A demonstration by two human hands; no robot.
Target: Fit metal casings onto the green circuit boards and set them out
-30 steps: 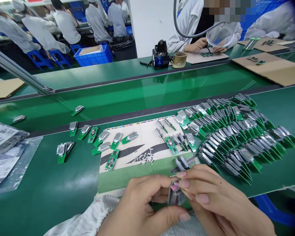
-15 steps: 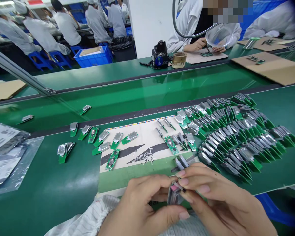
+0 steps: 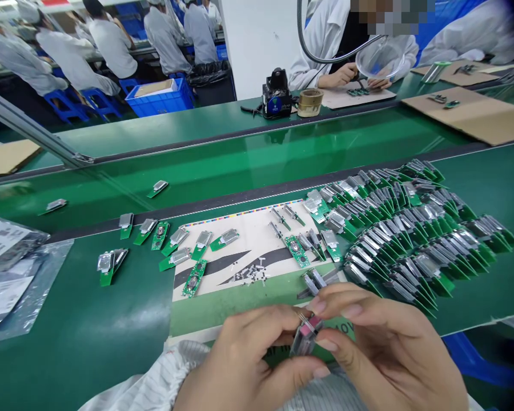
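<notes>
Low in the middle, my left hand [image 3: 244,354] is closed round a small circuit board module [image 3: 303,341], thumb on one side and bent fingers on the other. A pink piece and thin metal pins show at the module's upper end. My right hand [image 3: 381,337] pinches that end between thumb and fingertips; whether it also grips a tiny loose part is hidden. Just beyond the fingers lie more modules [image 3: 314,281] with silver cases. A pile of tiny black-and-silver pin parts [image 3: 249,272] is spread on the printed sheet [image 3: 214,314].
Rows of green boards with silver cases [image 3: 411,245] stand at the right. Several loose boards [image 3: 201,242] lie left of centre. Plastic bags [image 3: 17,285] are at the far left. Boards lie on the green belt [image 3: 223,165]. Across it, a co-worker's hands [image 3: 346,75] work near a magnifier [image 3: 380,57].
My right fingertips have shifted and opened a little at the module's end, so more of the pink piece shows. Two boards on the belt have moved right.
</notes>
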